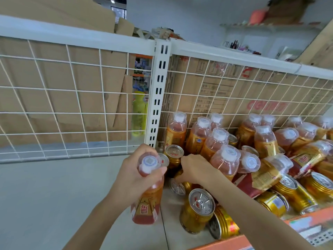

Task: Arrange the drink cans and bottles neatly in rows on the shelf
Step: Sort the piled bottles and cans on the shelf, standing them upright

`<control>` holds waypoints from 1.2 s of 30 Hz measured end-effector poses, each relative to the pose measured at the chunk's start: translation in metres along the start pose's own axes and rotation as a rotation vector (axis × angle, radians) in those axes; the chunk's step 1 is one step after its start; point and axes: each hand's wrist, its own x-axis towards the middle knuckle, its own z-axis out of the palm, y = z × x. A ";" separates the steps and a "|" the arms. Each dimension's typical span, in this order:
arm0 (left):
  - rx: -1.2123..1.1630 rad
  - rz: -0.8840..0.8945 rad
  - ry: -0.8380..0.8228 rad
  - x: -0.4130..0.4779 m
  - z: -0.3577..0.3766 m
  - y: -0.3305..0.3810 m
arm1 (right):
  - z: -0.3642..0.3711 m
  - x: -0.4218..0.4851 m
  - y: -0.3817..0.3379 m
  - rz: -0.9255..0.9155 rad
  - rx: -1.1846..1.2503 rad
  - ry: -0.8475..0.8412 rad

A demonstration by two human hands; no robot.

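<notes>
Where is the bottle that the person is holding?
Centre of the head view: the left hand grips the bottle by its neck, just left of an upright can on the shelf.

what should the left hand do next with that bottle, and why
Probably stand the bottle upright by the wire back, left of the white post, where the shelf shows. The left hand grips its neck, and tipped cans crowd the right side.
</notes>
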 end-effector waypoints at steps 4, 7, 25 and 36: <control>0.000 -0.006 -0.023 -0.002 0.002 0.002 | -0.001 0.002 0.002 -0.032 -0.048 -0.006; 0.013 -0.022 -0.012 -0.002 0.003 0.003 | 0.002 0.001 0.002 -0.047 -0.073 0.002; -0.014 -0.007 -0.020 -0.001 0.002 0.001 | -0.021 0.011 0.019 -0.225 0.382 -0.268; -0.173 -0.044 -0.059 -0.006 0.002 -0.003 | -0.012 0.003 0.013 -0.159 0.086 -0.114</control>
